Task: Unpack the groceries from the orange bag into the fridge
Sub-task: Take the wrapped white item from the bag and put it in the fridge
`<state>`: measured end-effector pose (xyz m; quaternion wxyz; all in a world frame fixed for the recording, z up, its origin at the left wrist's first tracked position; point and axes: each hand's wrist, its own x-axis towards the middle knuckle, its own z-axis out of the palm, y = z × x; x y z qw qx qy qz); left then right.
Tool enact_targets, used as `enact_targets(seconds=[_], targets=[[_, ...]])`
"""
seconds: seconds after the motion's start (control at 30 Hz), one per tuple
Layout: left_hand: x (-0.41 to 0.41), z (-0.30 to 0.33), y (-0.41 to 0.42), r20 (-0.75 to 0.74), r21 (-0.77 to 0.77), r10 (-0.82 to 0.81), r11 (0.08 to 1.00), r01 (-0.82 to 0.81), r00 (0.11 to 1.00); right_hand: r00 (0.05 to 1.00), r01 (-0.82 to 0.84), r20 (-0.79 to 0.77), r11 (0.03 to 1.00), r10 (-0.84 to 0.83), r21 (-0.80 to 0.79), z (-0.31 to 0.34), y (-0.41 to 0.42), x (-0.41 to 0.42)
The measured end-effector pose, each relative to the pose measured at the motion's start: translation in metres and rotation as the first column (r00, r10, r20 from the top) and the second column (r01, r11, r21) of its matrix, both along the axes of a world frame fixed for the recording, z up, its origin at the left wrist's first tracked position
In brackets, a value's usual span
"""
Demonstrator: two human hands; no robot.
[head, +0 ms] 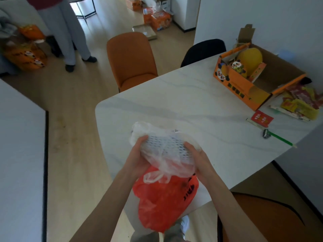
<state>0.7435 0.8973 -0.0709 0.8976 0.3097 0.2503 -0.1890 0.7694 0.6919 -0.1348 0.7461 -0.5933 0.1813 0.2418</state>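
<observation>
An orange plastic bag [162,203] with black print hangs off the near edge of the white marble table [183,95]. Just above it I hold a clear plastic bag [167,149] with fruit wrapped in white foam net inside. My left hand [138,154] grips the bag's left side and my right hand [197,158] grips its right side. The clear bag's loose handles droop onto the orange bag. No fridge is in view.
An open orange carton [244,81] with a yellow fruit stands at the table's far right, beside snack packets [300,103], a red sachet [261,118] and a green-handled razor [277,137]. An orange chair [131,62] and a black chair [202,51] flank the table. A person [66,32] stands at the back left.
</observation>
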Motion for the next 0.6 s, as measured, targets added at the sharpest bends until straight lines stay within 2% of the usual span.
enact_targets(seconds=[0.3,0.6], targets=[[0.013,0.032,0.012,0.093,0.113,0.059,0.991,-0.069,0.994,0.995,-0.005,0.097,0.997,-0.003,0.078,0.044,0.010,0.022],[-0.026,0.047,0.025,0.155,0.053,-0.047,0.998,0.039,0.987,0.979,0.139,0.143,0.990,-0.143,0.038,0.092,0.018,-0.036]])
